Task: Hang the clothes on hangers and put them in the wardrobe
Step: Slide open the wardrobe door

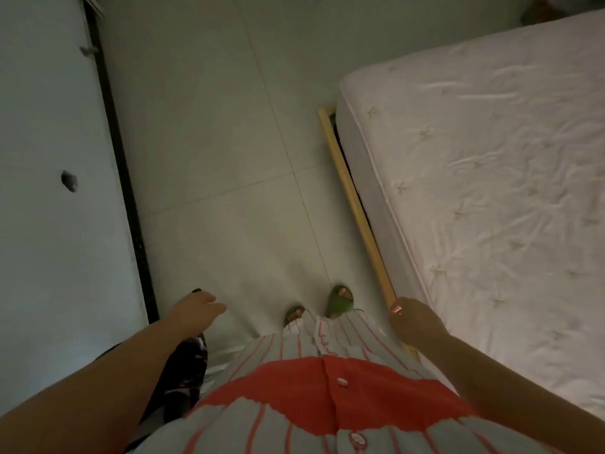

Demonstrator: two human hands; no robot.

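Note:
I look straight down at the floor between a pale panel and a bed. My left hand (pixel 194 309) hangs at the lower left with fingers loosely apart and nothing in it. My right hand (pixel 413 322) is near the bed frame's wooden rail, fingers curled under, with nothing visible in it. A dark patterned cloth (pixel 188 371) shows below my left forearm; I cannot tell whether it hangs from the arm or lies on the floor. No hanger is in view.
A tall pale panel (pixel 49 191) with a black edge strip and a small dark hole stands on the left. The bed's white mattress (pixel 491 175) on a light wooden frame (pixel 357 211) fills the right. Pale floor tiles (pixel 229 142) run between them. My sandalled feet (pixel 339 299) stand near the frame.

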